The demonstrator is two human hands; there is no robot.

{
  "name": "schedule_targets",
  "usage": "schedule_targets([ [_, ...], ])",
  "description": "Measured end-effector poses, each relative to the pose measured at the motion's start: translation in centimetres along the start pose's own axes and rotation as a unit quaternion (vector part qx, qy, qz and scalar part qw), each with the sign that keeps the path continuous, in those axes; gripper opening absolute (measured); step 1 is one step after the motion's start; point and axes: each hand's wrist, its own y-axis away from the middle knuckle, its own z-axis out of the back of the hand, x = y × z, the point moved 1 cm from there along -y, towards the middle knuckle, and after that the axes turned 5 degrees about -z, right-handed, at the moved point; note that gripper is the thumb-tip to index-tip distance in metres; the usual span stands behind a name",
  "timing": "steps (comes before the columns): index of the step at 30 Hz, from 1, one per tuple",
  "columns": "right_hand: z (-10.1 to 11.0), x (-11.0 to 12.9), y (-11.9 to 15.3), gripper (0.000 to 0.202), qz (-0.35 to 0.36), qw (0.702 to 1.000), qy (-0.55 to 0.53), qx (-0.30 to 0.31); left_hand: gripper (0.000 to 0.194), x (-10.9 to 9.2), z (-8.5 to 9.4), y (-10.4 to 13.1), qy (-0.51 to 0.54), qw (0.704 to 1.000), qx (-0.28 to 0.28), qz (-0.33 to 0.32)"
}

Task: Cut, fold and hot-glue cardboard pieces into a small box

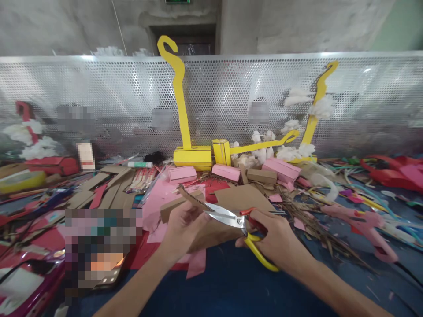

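Between the fingers of my left hand (183, 231) is a narrow, curved strip of brown cardboard (193, 200), its far end pointing up and left. My right hand (272, 233) grips a pair of scissors (224, 215) with one yellow handle and a red part at the other. The blades point left and reach the strip at my left fingertips. They look close together, but whether they bite into the strip is hidden. Beneath both hands lie brown cardboard sheets (244, 198) over pink paper (157, 207) and red paper.
Yellow hook-shaped pieces on block bases (192, 157) stand against a perforated metal screen (132, 97). Small pink blocks (183, 174) line up before them. A pink glue gun (363, 224) lies at right beside dry twigs (320, 229). Cardboard strips (112, 185) and a blurred-out device (102, 246) are left.
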Motion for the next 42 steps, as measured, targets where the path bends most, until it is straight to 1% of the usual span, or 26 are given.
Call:
schedule_targets([
  [3, 0.1, 0.2, 0.1, 0.037, -0.003, 1.0, 0.011, 0.008, 0.022, -0.1, 0.1, -0.1, 0.004, 1.0, -0.005, 0.003],
  [5, 0.2, 0.5, 0.3, 0.04, -0.009, 1.0, 0.025, 0.016, 0.022, 0.0, 0.2, 0.0, -0.015, 1.0, -0.004, 0.012],
  [8, 0.3, 1.2, 0.5, 0.047, -0.006, 0.999, 0.043, 0.028, 0.016, 0.1, 0.3, 0.3, -0.052, 0.998, 0.012, 0.024],
  [11, 0.3, 1.5, 0.6, 0.049, 0.008, 0.999, 0.039, 0.032, 0.013, 0.3, 0.3, 0.6, -0.076, 0.996, 0.018, 0.032],
  [15, 0.2, 1.2, 0.5, 0.049, 0.035, 0.999, 0.018, 0.003, 0.011, 0.6, 0.3, 0.7, -0.094, 0.995, 0.013, 0.04],
  [18, -0.1, 0.6, 0.4, 0.048, 0.053, 0.998, 0.009, -0.022, 0.016, 0.8, 0.4, 0.7, -0.075, 0.996, 0.012, 0.053],
  [20, -0.5, 0.3, 0.4, 0.049, 0.057, 0.998, 0.006, -0.025, 0.019, 0.8, 0.4, 0.7, -0.068, 0.996, 0.007, 0.056],
  [24, -0.7, 0.3, 0.4, 0.047, 0.036, 0.999, 0.006, -0.011, 0.023, 0.6, 0.3, 0.6, -0.067, 0.997, -0.004, 0.042],
  [29, 0.6, 1.0, 0.1, 0.041, -0.015, 0.999, 0.028, 0.001, 0.019, 0.3, 0.3, 0.2, -0.031, 0.999, 0.007, 0.016],
  [32, 1.1, 0.9, 0.0, 0.04, -0.008, 0.999, 0.048, 0.023, 0.012, 0.2, 0.3, 0.0, -0.034, 0.999, 0.006, 0.002],
  [36, 0.7, 0.6, 0.0, 0.044, -0.006, 0.997, 0.055, 0.053, 0.008, 0.3, 0.4, 0.0, -0.061, 0.998, 0.0, 0.017],
  [39, 0.3, 0.7, 0.1, 0.045, -0.018, 0.998, 0.046, 0.05, 0.009, 0.4, 0.2, 0.2, -0.05, 0.998, 0.007, 0.023],
  [42, 0.1, 0.8, 0.2, 0.044, -0.017, 0.998, 0.029, 0.045, 0.009, 0.7, 0.1, 0.4, -0.022, 1.0, 0.002, 0.021],
])
